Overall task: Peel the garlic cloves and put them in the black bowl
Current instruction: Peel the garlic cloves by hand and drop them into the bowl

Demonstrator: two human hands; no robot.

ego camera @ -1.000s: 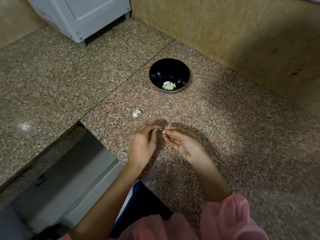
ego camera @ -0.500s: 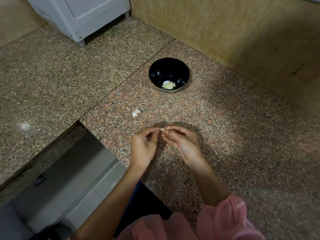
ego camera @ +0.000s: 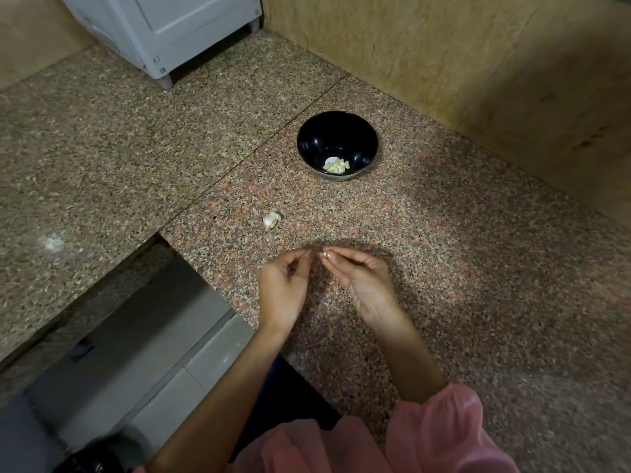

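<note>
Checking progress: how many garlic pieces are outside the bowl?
2: one on the granite counter at, left of the black bowl; one tiny piece pinched between left hand and right hand, mostly hidden.

Bowl (ego camera: 337, 138) black, shiny. Garlic (ego camera: 337, 166) inside bowl pale yellow-white. Clove (ego camera: 271, 220) near bowl white. Counter (ego camera: 478, 268) under bowl speckled pink-brown. Wall (ego camera: 478, 46) behind bowl tan. Sleeve (ego camera: 444, 435) pink.

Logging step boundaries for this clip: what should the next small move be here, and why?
Probably finish pulling the skin off. Both hands, left hand and right hand, meet fingertip to fingertip on a small garlic clove above the counter, well short of the black bowl, which already holds peeled cloves.
</note>
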